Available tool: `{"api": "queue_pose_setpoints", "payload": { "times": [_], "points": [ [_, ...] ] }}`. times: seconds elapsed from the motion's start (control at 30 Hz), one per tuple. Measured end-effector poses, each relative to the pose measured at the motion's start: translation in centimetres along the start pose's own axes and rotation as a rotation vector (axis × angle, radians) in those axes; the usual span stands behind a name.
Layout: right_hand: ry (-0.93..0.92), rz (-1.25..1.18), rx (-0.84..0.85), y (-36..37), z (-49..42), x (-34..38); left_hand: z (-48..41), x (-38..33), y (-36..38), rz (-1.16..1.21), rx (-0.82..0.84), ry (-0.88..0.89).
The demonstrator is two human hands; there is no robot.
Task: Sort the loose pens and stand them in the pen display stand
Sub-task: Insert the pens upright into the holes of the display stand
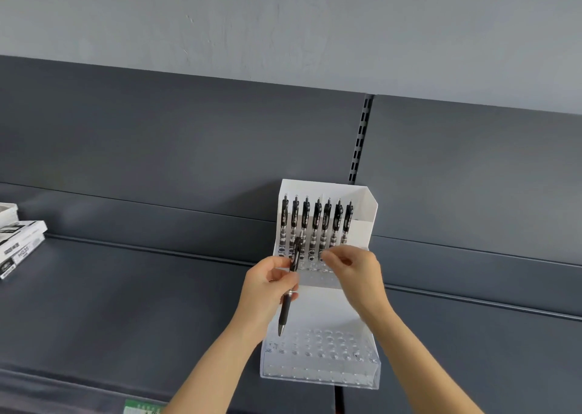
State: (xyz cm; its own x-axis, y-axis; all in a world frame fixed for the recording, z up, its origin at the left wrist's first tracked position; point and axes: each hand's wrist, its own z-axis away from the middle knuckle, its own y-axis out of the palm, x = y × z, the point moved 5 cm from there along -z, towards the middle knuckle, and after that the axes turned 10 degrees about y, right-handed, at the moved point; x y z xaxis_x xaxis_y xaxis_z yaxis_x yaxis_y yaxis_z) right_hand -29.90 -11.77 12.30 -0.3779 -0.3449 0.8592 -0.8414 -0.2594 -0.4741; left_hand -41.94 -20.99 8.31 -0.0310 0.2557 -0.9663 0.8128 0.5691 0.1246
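Observation:
A white pen display stand (362,227) with clear perforated tiers sits on a dark grey shelf. Several black pens (316,221) stand upright in a row in its back tier. My left hand (267,287) pinches one black pen (288,306) near its upper half, tip pointing down, in front of the stand's left side. My right hand (356,272) hovers over the middle tier with its fingers curled, fingertips near the bottoms of the standing pens; whether it holds anything I cannot tell. The front clear tier (321,353) shows empty holes.
Stacked white boxes (19,243) lie at the far left of the shelf. A slotted upright (360,139) runs up the grey back panel behind the stand. A green label (141,409) sits on the shelf's front edge.

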Motion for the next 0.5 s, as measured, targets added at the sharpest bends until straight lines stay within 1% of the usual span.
{"api": "queue_pose_setpoints", "payload": {
  "times": [0.07,0.13,0.23,0.33,0.4,0.5],
  "points": [
    [-0.003,0.002,0.119,1.1,0.6,0.8,0.0,0.0,0.5,-0.034,0.013,0.011],
    [0.006,0.002,0.179,1.8,0.8,1.1,0.1,0.0,1.0,-0.079,0.028,0.023],
    [0.053,-0.059,0.149,1.7,0.4,0.5,0.3,0.1,1.3,-0.161,0.063,0.021],
    [0.081,-0.155,0.092,1.0,0.0,0.0,0.5,0.5,1.3,-0.274,0.145,0.025],
    [0.085,-0.147,0.129,1.2,0.1,-0.2,0.5,0.7,1.1,-0.300,0.144,0.036],
    [0.109,-0.064,0.216,2.1,0.4,-0.8,0.3,0.6,1.2,-0.295,0.110,0.059]
  ]
}}
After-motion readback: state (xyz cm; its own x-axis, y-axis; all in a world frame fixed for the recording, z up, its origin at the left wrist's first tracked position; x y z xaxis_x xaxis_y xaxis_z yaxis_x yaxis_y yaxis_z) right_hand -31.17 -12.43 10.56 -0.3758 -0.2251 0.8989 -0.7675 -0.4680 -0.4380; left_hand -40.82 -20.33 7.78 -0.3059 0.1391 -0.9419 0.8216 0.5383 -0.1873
